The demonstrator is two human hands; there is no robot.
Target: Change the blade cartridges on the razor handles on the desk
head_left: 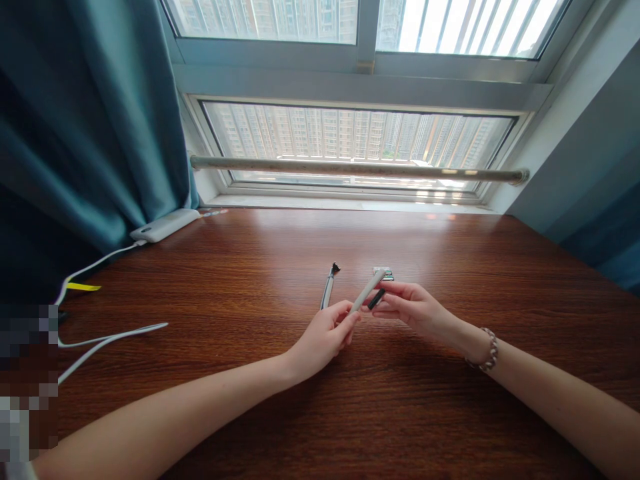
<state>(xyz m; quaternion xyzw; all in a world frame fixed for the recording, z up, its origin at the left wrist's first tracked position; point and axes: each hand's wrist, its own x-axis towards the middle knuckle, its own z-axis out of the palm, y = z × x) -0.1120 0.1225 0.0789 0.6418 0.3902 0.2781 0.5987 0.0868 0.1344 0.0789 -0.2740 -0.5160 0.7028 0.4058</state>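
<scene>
My left hand [333,331] is closed round the lower end of a slim pale grey stick [367,291], which slants up to the right above the table. My right hand [411,307] pinches a short black bar-shaped piece [377,299] between thumb and fingers, close beside the stick. Its fingertips are near the stick's upper part; whether they touch it I cannot tell. Just beyond my left hand lies a slim silver tool [327,288] with a dark, jagged tip. Behind the stick's far end is a small flat item [384,273] with white and green on it, partly covered.
The brown wooden table [260,247] reaches a window with a metal rail [350,167]. A white power strip [167,225] sits at the back left by a blue curtain [100,120]. White cables [115,335] and a yellow strip [84,287] lie on the left.
</scene>
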